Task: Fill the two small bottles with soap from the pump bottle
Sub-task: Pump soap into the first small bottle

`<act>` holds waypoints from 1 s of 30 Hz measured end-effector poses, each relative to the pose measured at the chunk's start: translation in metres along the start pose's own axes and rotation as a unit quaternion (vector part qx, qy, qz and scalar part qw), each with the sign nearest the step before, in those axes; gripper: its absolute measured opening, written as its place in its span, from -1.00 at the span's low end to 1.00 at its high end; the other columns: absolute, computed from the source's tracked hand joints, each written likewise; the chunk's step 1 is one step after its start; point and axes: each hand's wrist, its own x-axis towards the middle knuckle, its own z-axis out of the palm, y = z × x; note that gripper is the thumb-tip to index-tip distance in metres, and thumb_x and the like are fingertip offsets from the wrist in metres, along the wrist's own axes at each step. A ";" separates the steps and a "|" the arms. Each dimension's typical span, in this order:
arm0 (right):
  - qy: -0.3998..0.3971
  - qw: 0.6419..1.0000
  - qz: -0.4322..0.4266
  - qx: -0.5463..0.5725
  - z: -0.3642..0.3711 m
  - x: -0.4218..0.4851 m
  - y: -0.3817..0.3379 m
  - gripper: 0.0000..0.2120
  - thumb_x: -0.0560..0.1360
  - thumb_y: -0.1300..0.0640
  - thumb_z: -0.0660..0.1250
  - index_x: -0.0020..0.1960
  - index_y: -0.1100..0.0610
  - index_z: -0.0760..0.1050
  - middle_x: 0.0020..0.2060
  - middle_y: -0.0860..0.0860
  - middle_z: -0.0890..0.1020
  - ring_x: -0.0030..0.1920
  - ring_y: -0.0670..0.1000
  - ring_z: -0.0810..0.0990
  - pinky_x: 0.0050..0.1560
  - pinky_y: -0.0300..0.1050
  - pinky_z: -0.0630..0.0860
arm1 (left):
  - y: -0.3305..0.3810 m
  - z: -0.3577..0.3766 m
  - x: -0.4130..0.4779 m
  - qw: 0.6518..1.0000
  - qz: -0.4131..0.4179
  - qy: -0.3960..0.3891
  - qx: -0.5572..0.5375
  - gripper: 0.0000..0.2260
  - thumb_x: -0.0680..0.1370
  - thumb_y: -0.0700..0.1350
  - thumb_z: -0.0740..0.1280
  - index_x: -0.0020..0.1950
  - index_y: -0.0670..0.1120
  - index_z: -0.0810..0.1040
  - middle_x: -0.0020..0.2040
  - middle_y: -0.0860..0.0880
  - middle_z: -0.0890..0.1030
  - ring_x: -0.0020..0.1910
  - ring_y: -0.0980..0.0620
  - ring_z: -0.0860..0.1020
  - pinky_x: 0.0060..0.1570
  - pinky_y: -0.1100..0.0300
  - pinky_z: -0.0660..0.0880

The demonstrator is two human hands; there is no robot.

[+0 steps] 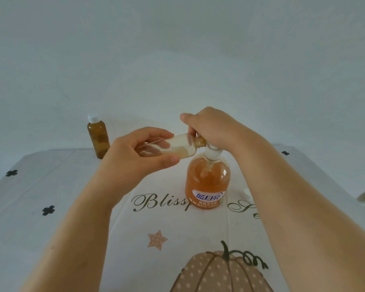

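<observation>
One bottle left: capped small bottle [98,137] upper left already amber. We hold open small bottle [173,147] tilted at frame centre, left hand [139,157] fingers wrapped round it, right hand [211,129] curled over pump bottle [208,182] head. We judge: keep neck under spout, press slowly.

The pump bottle [207,182] stands mid-surface [51,228]; the open small bottle [177,146] lies tilted at its nozzle, the capped small bottle [98,137] far back left.
</observation>
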 end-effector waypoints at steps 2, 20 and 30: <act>0.011 1.000 0.011 -0.004 -0.001 -0.001 -0.003 -0.45 0.66 -0.18 0.10 -0.17 0.17 0.65 -0.33 0.02 0.59 -0.32 0.02 0.52 -0.19 -0.07 0.43 | 0.001 0.000 0.000 1.000 0.004 0.002 -0.006 -0.62 0.18 0.05 0.55 -0.02 0.19 0.66 -0.07 0.14 0.68 -0.14 0.14 0.65 0.01 0.20 0.58; 0.022 0.999 0.027 0.003 -0.013 -0.005 -0.011 -0.36 0.72 -0.14 -0.06 -0.25 0.17 0.59 -0.40 0.07 0.62 -0.35 0.04 0.55 -0.26 -0.11 0.37 | 0.005 0.000 -0.004 0.999 0.025 0.016 -0.016 -0.66 0.21 0.06 0.54 -0.03 0.22 0.65 -0.05 0.11 0.68 -0.18 0.17 0.64 -0.05 0.25 0.59; -0.013 1.000 0.003 -0.016 -0.003 0.001 -0.002 -0.38 0.72 -0.12 -0.04 -0.32 0.14 0.53 -0.29 0.03 0.56 -0.30 0.00 0.46 -0.25 -0.14 0.30 | -0.001 -0.004 0.001 0.999 0.011 -0.010 0.029 -0.64 0.23 0.07 0.55 0.00 0.23 0.65 -0.03 0.16 0.67 -0.08 0.12 0.65 0.04 0.19 0.56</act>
